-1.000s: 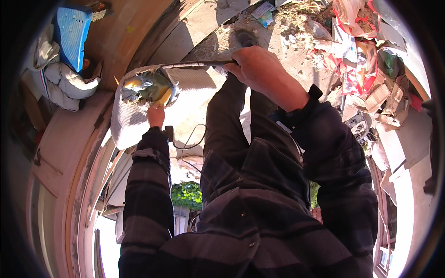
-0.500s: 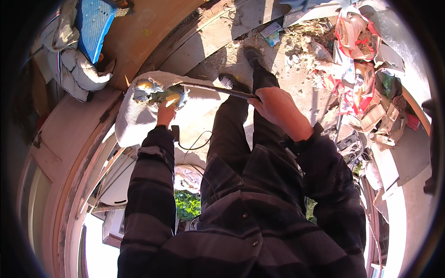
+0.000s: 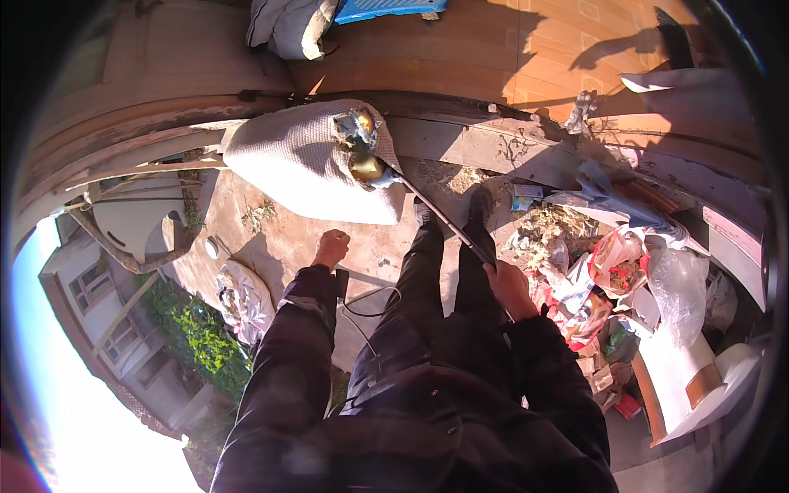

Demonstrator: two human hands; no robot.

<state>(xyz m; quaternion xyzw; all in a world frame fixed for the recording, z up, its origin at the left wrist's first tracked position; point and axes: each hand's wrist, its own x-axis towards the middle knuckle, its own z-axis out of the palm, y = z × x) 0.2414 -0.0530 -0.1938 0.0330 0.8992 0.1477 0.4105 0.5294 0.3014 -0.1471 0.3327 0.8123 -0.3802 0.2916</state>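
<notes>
My right hand (image 3: pixel 508 287) is closed round a long, thin dark rod (image 3: pixel 444 218). The rod's far end touches or overlaps the mouth of a bulging white woven sack (image 3: pixel 304 164); its tip cannot be made out. Yellowish and pale blue crumpled stuff (image 3: pixel 366 168) shows at the sack's opening. Below the sack, apart from it, my left hand (image 3: pixel 330 248) hangs with its fingers curled in and nothing visible in them. A thin black cable (image 3: pixel 349 308) loops beside my left wrist.
To the right lies a heap of rubbish, with red and white plastic bags (image 3: pixel 616 263), a clear plastic bag (image 3: pixel 678 287) and cardboard scraps (image 3: pixel 602 374). A raised sill (image 3: pixel 460 144) runs beyond my feet. Another pale bag (image 3: pixel 244 300) stands on the left, near green plants (image 3: pixel 205 337).
My left hand has come away from the sack's mouth and curled its fingers. My right hand has lowered, still holding the rod. The view has turned, showing more ground on the left.
</notes>
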